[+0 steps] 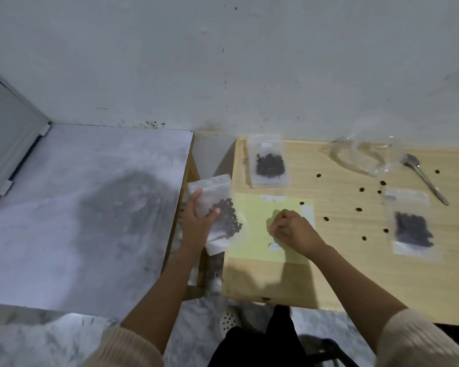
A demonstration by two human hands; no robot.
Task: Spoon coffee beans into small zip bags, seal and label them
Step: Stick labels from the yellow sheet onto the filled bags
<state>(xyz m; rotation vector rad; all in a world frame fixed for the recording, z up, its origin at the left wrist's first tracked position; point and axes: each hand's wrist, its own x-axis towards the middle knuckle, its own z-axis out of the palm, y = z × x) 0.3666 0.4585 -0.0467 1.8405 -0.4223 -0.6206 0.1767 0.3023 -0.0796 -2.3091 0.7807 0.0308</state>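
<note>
- I am watching the left grip (196, 221) holding a sealed-looking bag (224, 231) of beans, thumb across the front and fingers curled behind.
- The bag is hanging off the left edge of the worktop (329, 266), just overlapping the yellow label sheet (252, 215).
- Its long axis is running roughly away from me, zip end far and bottom end near, tilted a little to the right.
- The right grip (292, 231) is resting on the sheet, fingers curled and fingertips (272, 231) pressed together against the paper; I cannot tell whether a label is caught between them.
- One white label (274, 246) is lying just beside that grip.
- The key relation: the bag is lying to the left of the right grip, near but apart, its flat face turned up towards me.
- I am judging the right grip the nearer one for carrying a label leftward across the sheet, while the left grip steadies the bag.
- Two filled bags, one far (269, 162) and one right (411, 226), are lying flat.
</note>
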